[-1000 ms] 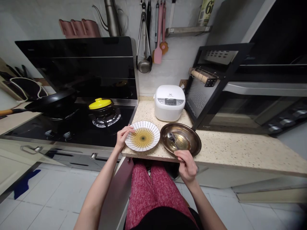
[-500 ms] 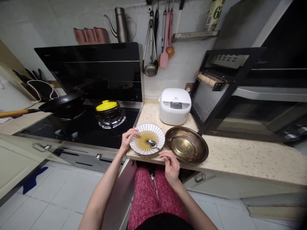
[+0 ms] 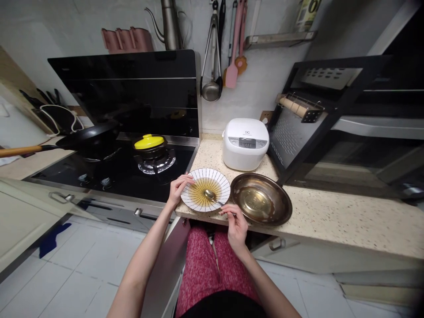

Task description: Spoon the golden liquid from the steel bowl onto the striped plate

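Right hand point(image 3: 236, 226), lower centre: thumb and fingers pinched together on a metal spoon point(image 3: 210, 194), its bowl over the striped plate point(image 3: 222, 181) just below frame centre. Left hand point(image 3: 179, 190): fingers extended over plate's left rim; cannot tell whether gripping. Metal basin point(image 3: 281, 207): right of plate.

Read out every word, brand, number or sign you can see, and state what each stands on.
Nothing reads for certain.
White rice cooker: logo, lettering beneath too small; display characters blurred.
Container on the wall shelf: large dark characters, cut off at the top edge.
Range hood: pale mark, too small.
Oven: faint mark, too small.
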Action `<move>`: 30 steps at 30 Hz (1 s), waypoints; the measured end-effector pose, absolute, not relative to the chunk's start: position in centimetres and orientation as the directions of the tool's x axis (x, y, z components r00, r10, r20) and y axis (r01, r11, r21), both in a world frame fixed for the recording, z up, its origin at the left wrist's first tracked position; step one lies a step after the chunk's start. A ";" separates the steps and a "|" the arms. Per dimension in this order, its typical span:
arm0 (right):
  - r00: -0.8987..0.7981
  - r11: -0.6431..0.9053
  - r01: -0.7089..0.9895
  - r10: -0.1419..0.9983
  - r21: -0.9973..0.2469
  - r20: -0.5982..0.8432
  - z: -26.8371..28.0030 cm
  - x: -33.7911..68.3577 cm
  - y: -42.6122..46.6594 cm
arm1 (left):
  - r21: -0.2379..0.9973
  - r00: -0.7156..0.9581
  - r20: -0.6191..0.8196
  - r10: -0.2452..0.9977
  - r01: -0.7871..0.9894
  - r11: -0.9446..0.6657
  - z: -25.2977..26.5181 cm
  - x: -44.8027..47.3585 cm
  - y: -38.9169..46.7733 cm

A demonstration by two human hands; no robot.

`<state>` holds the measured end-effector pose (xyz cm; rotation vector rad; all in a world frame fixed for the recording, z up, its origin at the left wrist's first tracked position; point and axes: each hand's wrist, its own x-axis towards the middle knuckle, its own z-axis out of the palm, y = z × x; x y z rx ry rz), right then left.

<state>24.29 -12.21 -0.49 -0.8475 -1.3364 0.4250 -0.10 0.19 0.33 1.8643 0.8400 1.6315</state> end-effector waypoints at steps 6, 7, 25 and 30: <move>0.277 0.632 0.164 0.707 -0.758 0.650 -0.6 24.3 -12.3 | 0.744 0.077 0.652 0.754 0.130 -0.656 0.4 -0.1 0.0; 0.284 0.631 0.162 0.706 -0.759 0.648 -0.5 24.4 -12.4 | 0.745 0.076 0.651 0.755 0.129 -0.655 0.4 0.0 0.0; 0.404 0.662 0.122 0.647 -0.739 0.646 1.6 27.3 -13.5 | 0.740 0.075 0.658 0.749 0.114 -0.662 0.4 -0.1 0.0; 0.464 0.649 0.152 0.619 -0.746 0.633 1.9 28.6 -13.7 | 0.734 0.076 0.666 0.742 0.110 -0.670 0.2 -0.2 0.3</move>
